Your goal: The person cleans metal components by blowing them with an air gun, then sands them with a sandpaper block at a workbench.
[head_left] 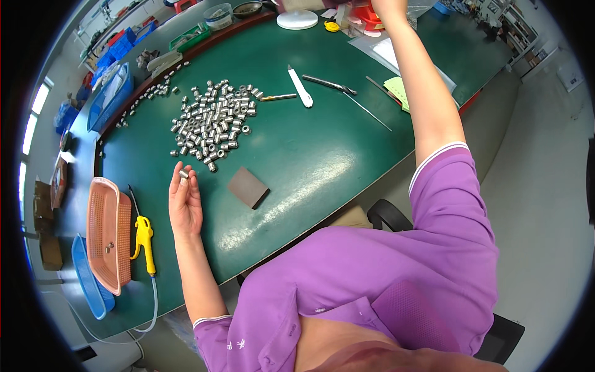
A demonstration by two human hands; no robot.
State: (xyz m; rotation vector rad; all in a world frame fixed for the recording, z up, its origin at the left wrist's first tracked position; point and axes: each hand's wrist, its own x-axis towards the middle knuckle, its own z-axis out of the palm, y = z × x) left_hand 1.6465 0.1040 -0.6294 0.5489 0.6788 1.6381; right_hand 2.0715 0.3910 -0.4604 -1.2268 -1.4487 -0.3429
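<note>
My left hand is held palm up over the green table, its fingers closed around a small metal sleeve. Just beyond my fingertips lies a big pile of similar metal sleeves. A brown rectangular block rests to the right of this hand. My right arm stretches to the far edge of the view, where my right hand is partly cut off, beside a red container. Its fingers do not show.
At left stand a pink basket holding a few sleeves, a blue tray and a yellow air gun. Beyond the pile lie a white-handled cutter, a drill bit and a thin rod. Yellow notes lie under my right forearm.
</note>
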